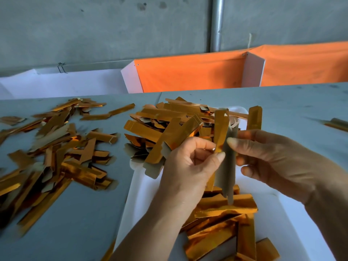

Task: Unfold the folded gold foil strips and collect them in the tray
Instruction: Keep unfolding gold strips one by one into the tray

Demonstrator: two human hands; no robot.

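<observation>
no readable text, label, number or sign anywhere in view

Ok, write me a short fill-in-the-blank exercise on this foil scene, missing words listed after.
1. Both hands, left hand and right hand, hold one strip above the white ____.
2. The held strip's inner face is ____, not gold.
3. The loose pile lies on the table to the tray's ____.
4. The cloth behind the table is ____.

Missing words: tray; grey; left; orange
</observation>
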